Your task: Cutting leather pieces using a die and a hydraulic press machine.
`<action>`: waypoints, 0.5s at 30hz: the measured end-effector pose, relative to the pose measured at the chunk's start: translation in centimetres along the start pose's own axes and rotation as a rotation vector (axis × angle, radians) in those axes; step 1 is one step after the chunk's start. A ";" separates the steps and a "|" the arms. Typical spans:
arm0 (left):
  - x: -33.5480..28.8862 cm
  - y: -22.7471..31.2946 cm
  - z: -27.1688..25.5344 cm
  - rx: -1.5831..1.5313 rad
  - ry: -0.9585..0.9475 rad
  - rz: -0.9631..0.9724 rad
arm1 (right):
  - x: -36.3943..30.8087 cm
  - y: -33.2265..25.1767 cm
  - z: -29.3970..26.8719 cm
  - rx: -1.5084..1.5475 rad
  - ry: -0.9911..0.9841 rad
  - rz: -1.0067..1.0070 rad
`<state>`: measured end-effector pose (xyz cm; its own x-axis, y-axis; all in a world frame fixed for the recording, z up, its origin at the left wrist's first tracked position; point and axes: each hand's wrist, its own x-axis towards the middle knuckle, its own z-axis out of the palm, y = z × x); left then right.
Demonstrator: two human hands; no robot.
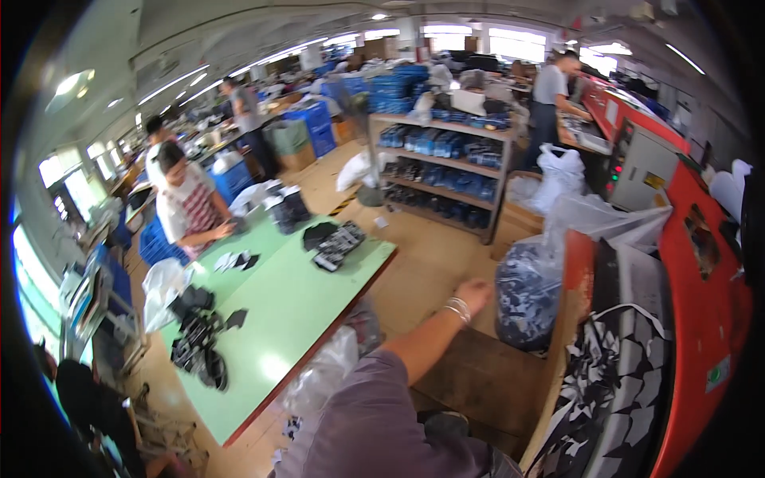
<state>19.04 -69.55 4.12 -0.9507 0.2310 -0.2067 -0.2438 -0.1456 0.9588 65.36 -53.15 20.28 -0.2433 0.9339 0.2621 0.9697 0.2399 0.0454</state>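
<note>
My left hand [476,295], with bracelets at its wrist, reaches forward over the floor from the lower edge. Its fingers look curled in, slightly blurred, and nothing shows in them. Nearest to it, on the right, stands a clear plastic bag [526,291] full of dark blue and grey cut pieces; a gap seems to separate the two. My right hand is out of view. To the right, grey sheet material [641,406] with cut shapes and black and white scraps [590,366] lie beside a red machine [701,319].
A green table [279,319] on the left bears stacks of dark pieces [339,245]; a person [187,195] works at its far side. Beyond stands a shelf rack [446,171] with blue bundles. Another person [550,95] works at the back right. A brown board [486,382] lies below my arm.
</note>
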 end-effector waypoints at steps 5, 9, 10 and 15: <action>8.8 5.7 11.5 0.479 -0.296 0.538 | 10.8 10.9 8.9 -0.032 -0.167 0.380; 15.0 7.3 28.0 0.579 -0.607 0.445 | 15.6 10.6 15.9 0.058 -0.113 0.556; 15.2 7.6 32.3 0.619 -0.652 0.523 | 16.7 11.0 16.3 0.101 -0.108 0.593; 19.5 2.1 48.7 0.866 -0.937 0.816 | 17.1 8.0 17.2 0.033 -0.188 0.737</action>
<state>9.33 -18.51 11.56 -0.2230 0.9284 0.2972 0.7758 -0.0155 0.6308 68.62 -30.69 8.55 0.4647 0.8843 0.0447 0.8823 -0.4582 -0.1078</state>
